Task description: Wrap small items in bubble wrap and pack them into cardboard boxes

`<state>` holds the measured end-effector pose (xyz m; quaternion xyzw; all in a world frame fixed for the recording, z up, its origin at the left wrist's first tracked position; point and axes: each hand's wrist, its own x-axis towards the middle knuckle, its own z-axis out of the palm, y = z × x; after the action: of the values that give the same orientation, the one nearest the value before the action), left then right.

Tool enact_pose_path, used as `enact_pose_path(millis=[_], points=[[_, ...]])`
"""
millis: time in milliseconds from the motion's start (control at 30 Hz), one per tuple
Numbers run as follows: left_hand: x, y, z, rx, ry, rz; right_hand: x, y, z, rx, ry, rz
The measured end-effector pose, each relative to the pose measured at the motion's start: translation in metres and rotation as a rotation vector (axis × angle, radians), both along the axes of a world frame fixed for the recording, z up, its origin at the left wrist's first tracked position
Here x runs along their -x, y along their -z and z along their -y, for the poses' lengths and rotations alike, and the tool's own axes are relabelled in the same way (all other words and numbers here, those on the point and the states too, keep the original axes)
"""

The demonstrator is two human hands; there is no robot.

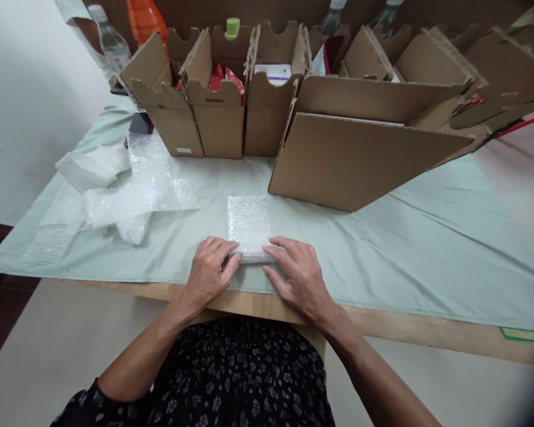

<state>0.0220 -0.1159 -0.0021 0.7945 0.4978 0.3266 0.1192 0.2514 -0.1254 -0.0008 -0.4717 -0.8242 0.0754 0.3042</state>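
A piece of bubble wrap (249,219) lies flat on the cloth in front of me, its near edge folded into a thicker strip. My left hand (212,265) grips the left end of that strip, fingertips on top and thumb at the near side. At the right end, my right hand (295,271) has its fingertips on the strip, with the thumb lower and a little apart. Whether anything is inside the fold cannot be seen. Off to the left is a loose heap of bubble wrap pieces (120,204).
Cardboard holders (218,127) with packets stand along the back, and a large cardboard one (360,160) juts forward at right. Bottles, one with orange liquid (146,22), rise behind. Pale green cloth (404,255) covers the table, whose wooden front edge (382,323) shows.
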Motion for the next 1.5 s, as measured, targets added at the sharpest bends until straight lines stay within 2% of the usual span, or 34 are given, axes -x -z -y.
enact_pose_path(millis=[133, 267, 433, 500, 600, 700, 867, 1000, 1133, 1267, 1333, 1433, 1500], points=[[-0.005, 0.004, 0.001, -0.028, -0.051, 0.013, 0.002, 0.004, -0.008, 0.073, -0.02, 0.085], [-0.001, 0.006, 0.01, -0.053, -0.012, -0.001, 0.001, 0.001, -0.013, 0.132, -0.026, -0.012], [0.006, 0.004, 0.014, -0.002, 0.029, 0.033, -0.003, -0.003, -0.005, 0.245, -0.065, -0.124], [0.007, 0.003, 0.012, 0.011, 0.033, 0.041, -0.004, -0.002, -0.001, 0.218, -0.026, -0.133], [0.004, 0.003, 0.007, 0.018, 0.025, 0.032, -0.002, 0.003, 0.002, 0.087, 0.024, -0.1], [0.001, 0.006, 0.002, 0.006, 0.006, 0.02, 0.001, 0.006, 0.0, 0.016, 0.007, -0.008], [0.0, 0.006, 0.004, 0.014, -0.016, 0.048, 0.003, 0.004, -0.007, 0.093, -0.015, -0.01], [0.005, 0.004, 0.009, -0.018, 0.077, 0.068, 0.0, -0.001, -0.006, 0.184, -0.048, -0.112], [0.007, 0.001, 0.008, -0.028, 0.147, 0.088, -0.003, -0.003, -0.003, 0.222, -0.051, -0.117], [0.007, 0.0, -0.002, 0.027, 0.078, 0.056, -0.004, -0.001, 0.001, 0.074, 0.045, -0.062], [0.006, -0.001, -0.008, 0.034, 0.034, 0.015, -0.003, 0.0, 0.002, 0.006, 0.049, -0.007], [0.004, -0.001, -0.013, 0.04, -0.035, 0.001, 0.001, -0.001, -0.002, -0.006, 0.015, 0.116], [0.002, -0.001, -0.011, 0.064, -0.087, 0.059, 0.003, -0.001, -0.009, 0.015, 0.006, 0.19]])
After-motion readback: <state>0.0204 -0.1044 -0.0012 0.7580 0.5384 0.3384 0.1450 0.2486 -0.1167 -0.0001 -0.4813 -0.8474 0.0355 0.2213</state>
